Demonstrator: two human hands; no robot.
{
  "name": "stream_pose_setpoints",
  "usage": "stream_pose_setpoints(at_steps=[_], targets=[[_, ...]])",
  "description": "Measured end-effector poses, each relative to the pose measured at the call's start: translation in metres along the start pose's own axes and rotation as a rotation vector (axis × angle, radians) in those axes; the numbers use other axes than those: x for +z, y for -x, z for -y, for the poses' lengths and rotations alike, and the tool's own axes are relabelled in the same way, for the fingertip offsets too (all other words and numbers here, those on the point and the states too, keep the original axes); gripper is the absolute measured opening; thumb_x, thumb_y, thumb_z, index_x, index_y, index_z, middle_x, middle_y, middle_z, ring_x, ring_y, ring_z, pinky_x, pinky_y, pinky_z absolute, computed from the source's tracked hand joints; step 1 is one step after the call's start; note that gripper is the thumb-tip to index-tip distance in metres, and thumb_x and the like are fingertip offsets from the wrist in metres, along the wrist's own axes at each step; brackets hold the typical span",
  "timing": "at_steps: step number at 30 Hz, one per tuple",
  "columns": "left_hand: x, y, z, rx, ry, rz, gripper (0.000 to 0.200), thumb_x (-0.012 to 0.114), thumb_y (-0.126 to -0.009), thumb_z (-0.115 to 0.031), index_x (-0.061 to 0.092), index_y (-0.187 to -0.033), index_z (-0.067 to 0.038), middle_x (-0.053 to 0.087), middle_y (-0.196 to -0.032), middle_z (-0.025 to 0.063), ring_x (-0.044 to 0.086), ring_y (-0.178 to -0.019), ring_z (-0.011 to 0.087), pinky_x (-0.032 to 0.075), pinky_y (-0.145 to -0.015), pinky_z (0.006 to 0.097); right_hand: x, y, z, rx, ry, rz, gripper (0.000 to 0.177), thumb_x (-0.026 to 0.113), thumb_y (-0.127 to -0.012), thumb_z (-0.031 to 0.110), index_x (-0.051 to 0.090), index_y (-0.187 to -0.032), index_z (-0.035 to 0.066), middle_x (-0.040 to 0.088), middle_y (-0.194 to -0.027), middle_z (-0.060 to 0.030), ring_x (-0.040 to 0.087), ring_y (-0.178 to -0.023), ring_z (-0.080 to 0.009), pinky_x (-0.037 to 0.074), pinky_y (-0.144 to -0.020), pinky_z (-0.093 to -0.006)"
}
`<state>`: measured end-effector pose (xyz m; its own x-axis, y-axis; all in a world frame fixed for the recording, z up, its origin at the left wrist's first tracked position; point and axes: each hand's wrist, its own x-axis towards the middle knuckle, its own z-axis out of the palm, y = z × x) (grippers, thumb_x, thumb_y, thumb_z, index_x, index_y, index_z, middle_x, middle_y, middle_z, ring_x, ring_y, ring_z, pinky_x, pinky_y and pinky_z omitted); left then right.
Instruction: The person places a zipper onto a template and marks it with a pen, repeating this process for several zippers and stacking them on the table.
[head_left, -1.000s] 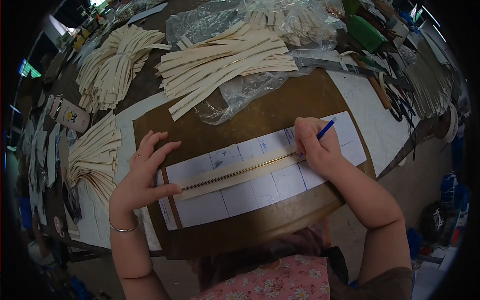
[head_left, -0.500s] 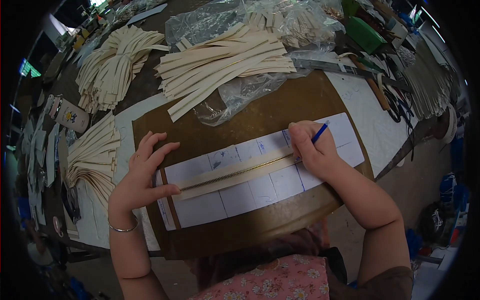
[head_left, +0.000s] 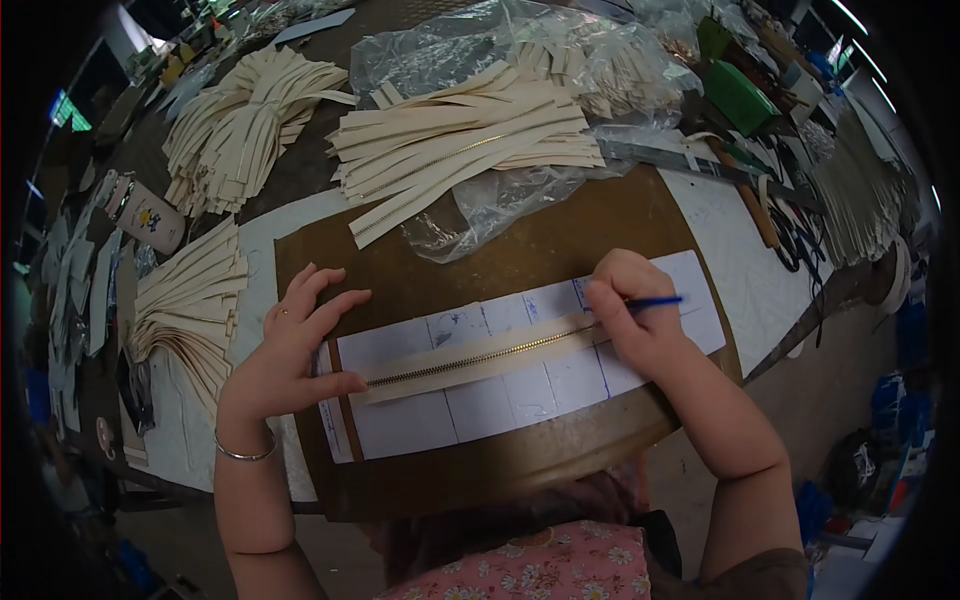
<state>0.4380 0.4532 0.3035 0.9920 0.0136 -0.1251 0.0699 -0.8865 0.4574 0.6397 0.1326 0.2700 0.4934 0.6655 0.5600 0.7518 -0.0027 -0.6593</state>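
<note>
Meanwhile the left hand (head_left: 290, 350) lies flat, pinning the zipper (head_left: 478, 358), while the right hand (head_left: 632, 312) grips a pen (head_left: 655, 302).

Silver bangle (head_left: 245, 455), ringed left hand (head_left: 290, 352) — floral top (head_left: 540, 575)

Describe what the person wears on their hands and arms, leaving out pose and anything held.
Neither hand is gloved. The left hand has a thin ring on one finger and a slim silver bangle at the wrist. The right hand wears nothing; that arm is uncovered up to a short brown sleeve.
</note>
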Motion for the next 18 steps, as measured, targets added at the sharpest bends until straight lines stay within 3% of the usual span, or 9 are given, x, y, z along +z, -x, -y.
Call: stream_pose_setpoints(at_steps=[1,3,4,8,11,13,14,16,18], targets=[[0.000,0.000,0.000,0.002,-0.019,0.007,0.083,0.085,-0.071,-0.039,0.051,-0.144,-0.020,0.036,-0.154,0.0127,0.021,-0.150,0.0405,0.023,-0.115,0.0547,0.000,-0.002,0.003,-0.018,-0.001,0.021,0.024,0.062,-0.096,0.010,0.058,-0.074,0.002,0.053,-0.069,-0.0082,0.050,-0.060,-0.0202,0.038,-0.053,-0.0313],[0.000,0.001,0.001,0.015,-0.018,-0.019,0.080,0.084,-0.073,-0.038,0.051,-0.143,-0.020,0.037,-0.153,0.0128,0.022,-0.150,0.0406,0.024,-0.114,0.0550,0.003,-0.001,0.012,-0.046,0.072,0.058,0.003,0.065,-0.089,0.003,0.064,-0.091,0.001,0.063,-0.085,-0.0119,0.061,-0.075,-0.0278,0.048,-0.064,-0.0325],[0.000,0.001,0.003,0.044,-0.031,-0.019,0.078,0.083,-0.074,-0.038,0.052,-0.143,-0.020,0.038,-0.152,0.0128,0.022,-0.149,0.0406,0.025,-0.114,0.0553,0.001,0.000,0.017,-0.019,0.098,0.170,0.011,0.066,-0.087,0.001,0.065,-0.098,0.002,0.066,-0.092,-0.0137,0.065,-0.083,-0.0301,0.052,-0.072,-0.0336],[0.006,-0.005,0.011,0.059,-0.043,-0.111,0.063,0.080,-0.080,-0.030,0.057,-0.137,-0.019,0.044,-0.146,0.0126,0.031,-0.145,0.0399,0.030,-0.112,0.0520,0.005,-0.010,0.012,-0.261,0.290,0.334,0.013,0.065,-0.085,0.001,0.066,-0.098,0.003,0.066,-0.098,-0.0153,0.065,-0.080,-0.0290,0.052,-0.069,-0.0342],[0.015,-0.009,0.015,0.090,-0.009,-0.267,0.047,0.077,-0.083,-0.024,0.063,-0.128,-0.018,0.053,-0.132,0.0108,0.045,-0.131,0.0369,0.039,-0.104,0.0465,0.003,-0.018,0.012,-0.312,0.453,0.307,0.020,0.065,-0.084,0.001,0.066,-0.104,0.004,0.065,-0.105,-0.0147,0.065,-0.079,-0.0281,0.052,-0.067,-0.0359],[0.019,-0.010,0.010,0.045,-0.001,-0.393,0.037,0.078,-0.082,-0.022,0.065,-0.116,-0.014,0.059,-0.113,0.0087,0.055,-0.112,0.0313,0.046,-0.091,0.0428,-0.001,-0.019,0.028,0.169,0.199,0.245,0.027,0.064,-0.084,0.001,0.065,-0.111,0.004,0.065,-0.110,-0.0126,0.064,-0.083,-0.0286,0.051,-0.074,-0.0396],[0.022,-0.010,0.009,0.034,0.005,-0.402,0.037,0.078,-0.082,-0.022,0.065,-0.116,-0.014,0.059,-0.113,0.0087,0.055,-0.112,0.0313,0.046,-0.091,0.0428,0.004,-0.031,0.033,0.161,0.199,0.258,0.027,0.064,-0.084,0.001,0.065,-0.111,0.004,0.065,-0.110,-0.0126,0.064,-0.083,-0.0286,0.051,-0.074,-0.0396],[0.027,-0.010,0.006,0.055,-0.026,-0.442,0.038,0.080,-0.080,-0.025,0.064,-0.111,-0.011,0.060,-0.101,0.0085,0.059,-0.096,0.0301,0.048,-0.082,0.0424,0.027,-0.068,0.040,-0.200,0.273,0.099,0.029,0.063,-0.084,-0.001,0.065,-0.112,0.007,0.066,-0.112,-0.0104,0.065,-0.089,-0.0291,0.050,-0.082,-0.0404],[0.022,-0.005,-0.001,0.067,0.047,-0.394,0.041,0.080,-0.079,-0.024,0.063,-0.113,-0.008,0.061,-0.097,0.0098,0.059,-0.091,0.0304,0.047,-0.082,0.0419,0.062,-0.101,0.041,-0.131,0.334,0.156,0.028,0.062,-0.084,-0.001,0.066,-0.111,0.008,0.066,-0.113,-0.0092,0.065,-0.093,-0.0285,0.049,-0.087,-0.0420]])
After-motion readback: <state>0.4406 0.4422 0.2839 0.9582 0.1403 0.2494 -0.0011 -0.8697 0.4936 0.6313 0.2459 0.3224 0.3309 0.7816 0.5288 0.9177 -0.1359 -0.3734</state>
